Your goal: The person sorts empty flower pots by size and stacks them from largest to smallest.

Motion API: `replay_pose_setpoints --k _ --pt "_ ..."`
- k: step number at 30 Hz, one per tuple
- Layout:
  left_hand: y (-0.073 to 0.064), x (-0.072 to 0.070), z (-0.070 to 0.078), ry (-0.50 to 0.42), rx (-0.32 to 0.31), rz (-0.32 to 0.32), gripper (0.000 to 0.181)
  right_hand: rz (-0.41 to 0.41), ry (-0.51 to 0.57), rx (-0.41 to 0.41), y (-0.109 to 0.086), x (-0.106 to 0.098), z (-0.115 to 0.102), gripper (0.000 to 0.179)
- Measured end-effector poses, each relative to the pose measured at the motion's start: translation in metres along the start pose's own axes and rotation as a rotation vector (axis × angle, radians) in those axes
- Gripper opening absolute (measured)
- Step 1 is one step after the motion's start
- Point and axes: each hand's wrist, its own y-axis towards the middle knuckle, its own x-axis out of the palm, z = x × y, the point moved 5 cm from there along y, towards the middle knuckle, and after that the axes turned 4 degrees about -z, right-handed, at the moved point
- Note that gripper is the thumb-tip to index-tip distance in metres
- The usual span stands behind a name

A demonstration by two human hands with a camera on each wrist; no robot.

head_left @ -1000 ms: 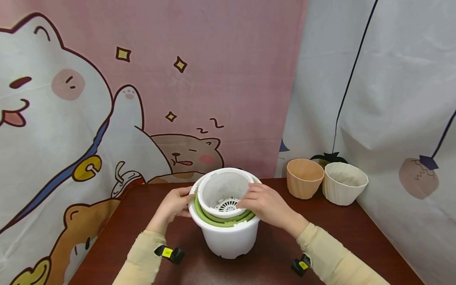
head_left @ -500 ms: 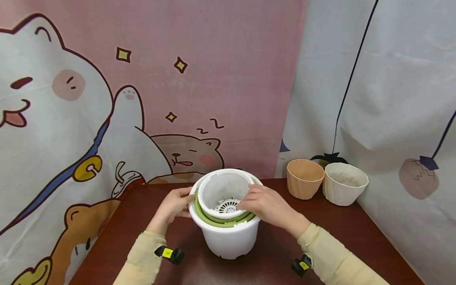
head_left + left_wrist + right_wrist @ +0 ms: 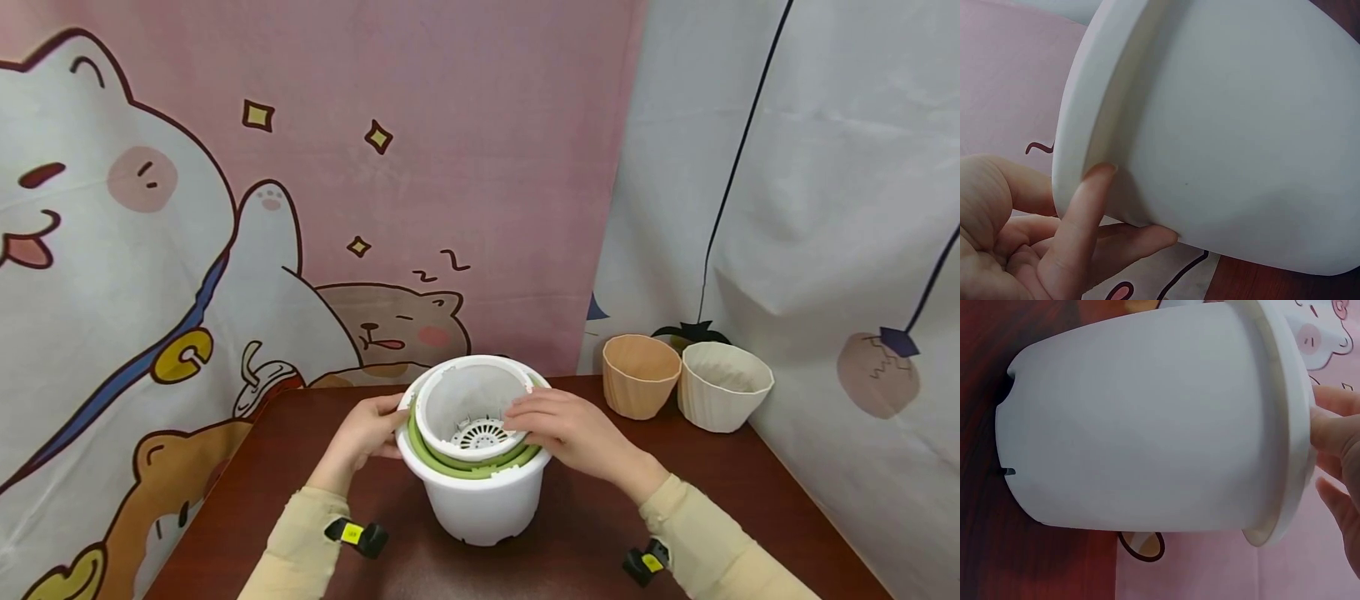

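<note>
A large white flowerpot (image 3: pixel 483 508) stands upright on the table, with green pots (image 3: pixel 438 459) and a smaller white flowerpot (image 3: pixel 465 398) nested inside it. Slots pierce the small pot's floor. My left hand (image 3: pixel 366 429) grips the large pot's rim at the left. In the left wrist view, its fingertips (image 3: pixel 1100 175) press under the rim. My right hand (image 3: pixel 558 423) lies over the right side of the nested rims, fingers fairly straight and reaching over the small pot's opening. The right wrist view shows the large pot's side wall (image 3: pixel 1147 425), with right fingers (image 3: pixel 1332 431) at its rim.
An orange fluted pot (image 3: pixel 640 387) and a cream fluted pot (image 3: pixel 722 396) stand side by side at the table's back right. A printed cartoon curtain (image 3: pixel 480 167) hangs behind the dark red table (image 3: pixel 300 450), and a pale one borders its right side.
My right hand's fingers have loosened from the small pot's rim and shifted, and the wrist has moved slightly right. The left hand and the stack of pots have stayed in place.
</note>
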Motion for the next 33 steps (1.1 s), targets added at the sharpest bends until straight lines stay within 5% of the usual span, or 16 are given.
replay_pose_setpoints --k 8,33 --pt "0.0 0.0 0.0 0.002 0.007 -0.006 0.041 0.099 0.11 0.143 -0.012 -0.017 0.008 0.047" --pt "0.0 -0.001 -0.001 -0.001 0.003 -0.018 0.042 0.166 0.036 0.471 -0.06 -0.025 0.027 0.058"
